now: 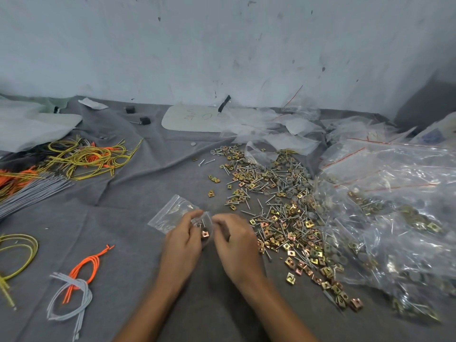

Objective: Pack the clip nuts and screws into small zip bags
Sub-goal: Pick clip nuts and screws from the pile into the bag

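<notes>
Gripping small zip bag [206, 227] in both hands, centre front of counter, just above grey cloth [123, 218]. Left hand [181, 240] curled round bag's left side, thumb on top. Right hand [237, 243] pinching bag's right edge, fingers curled. Inside bag: one copper-coloured clip nut [205, 234], plus thin metal bits above it, probably screws, too small to be sure. Can't tell if bag's mouth is open or sealed, hidden by fingers.

Just behind left hand, lying flat on cloth: second zip bag [170, 213], partly covered by the hand, contents hard to make out.

Right of hands, spread loose on cloth: pile of clip nuts and screws [276, 206], with grey round washers mixed in toward the far side.

Far right: big clear bags [394, 193] with red zip lines, heaped, holding more nuts and screws, cut off by frame edge.

Behind pile: crumpled empty plastic [271, 134] and white sheet [197, 118] with handwriting, upside down, not readable. No brand or label legible anywhere.

Left side: tangle of yellow wires [93, 156], grey wire bundle [32, 191] cut off at edge, orange loop [86, 265] crossed with knotted grey cords [71, 292]. Two small black blocks [144, 120] near scuffed wall [222, 45].
</notes>
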Motion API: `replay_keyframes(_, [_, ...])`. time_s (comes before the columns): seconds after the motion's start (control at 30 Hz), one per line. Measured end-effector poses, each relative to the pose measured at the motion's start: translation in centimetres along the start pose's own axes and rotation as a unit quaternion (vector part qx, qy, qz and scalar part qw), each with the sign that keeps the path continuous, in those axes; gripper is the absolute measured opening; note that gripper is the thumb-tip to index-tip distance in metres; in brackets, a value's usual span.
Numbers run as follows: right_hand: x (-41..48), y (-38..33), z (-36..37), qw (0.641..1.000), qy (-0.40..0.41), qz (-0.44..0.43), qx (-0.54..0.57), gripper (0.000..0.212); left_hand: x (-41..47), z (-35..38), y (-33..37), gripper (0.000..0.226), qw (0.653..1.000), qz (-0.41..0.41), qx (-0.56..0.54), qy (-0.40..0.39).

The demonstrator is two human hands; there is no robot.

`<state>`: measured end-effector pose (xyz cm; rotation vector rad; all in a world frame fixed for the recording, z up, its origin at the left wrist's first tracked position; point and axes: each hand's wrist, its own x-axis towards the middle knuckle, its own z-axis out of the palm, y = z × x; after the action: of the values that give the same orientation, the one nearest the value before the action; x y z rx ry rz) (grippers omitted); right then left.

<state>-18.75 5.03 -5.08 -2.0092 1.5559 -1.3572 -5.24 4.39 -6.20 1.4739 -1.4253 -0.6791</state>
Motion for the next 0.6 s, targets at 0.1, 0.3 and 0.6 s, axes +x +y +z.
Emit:
replay_keyframes(0.1, [3.1, 2.0, -1.8, 0.989, -0.060, 0.046, -0.124, 0.012, 0.0, 0.1, 0.2, 0.042, 1.000, -0.004, -0.003, 0.004])
replay_keyframes(0.3, [7.8, 4.0, -4.2, 0.933, -0.237, 0.121, -0.243, 0.020, 0.1, 0.1, 0.2, 0.044, 1.000, -0.009, -0.011, 0.001])
replay_keyframes(0.6, [9.1, 3.2, -3.2, 0.917, -0.308, 0.096, -0.234, 0.026, -0.1, -0.1, 0.5, 0.043, 1.000, -0.014, -0.013, 0.004])
